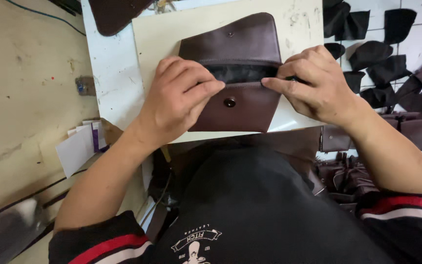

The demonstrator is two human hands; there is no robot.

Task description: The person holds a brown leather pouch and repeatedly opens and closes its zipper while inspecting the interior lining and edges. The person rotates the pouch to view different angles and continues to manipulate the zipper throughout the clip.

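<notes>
My white surface (111, 63) carries a scuffed cream board (162, 29), and on the board lies the brown leather pouch (242, 110). Another brown leather piece (116, 14) lies at the surface's far edge.

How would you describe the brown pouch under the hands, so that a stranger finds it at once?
Start at the cream board lying on the white table ahead of the person. The brown leather pouch lies on it, pinched by the left hand and right hand. Unlike the loose dark pieces at the right, it has an open zip with black lining and a round metal snap.
</notes>
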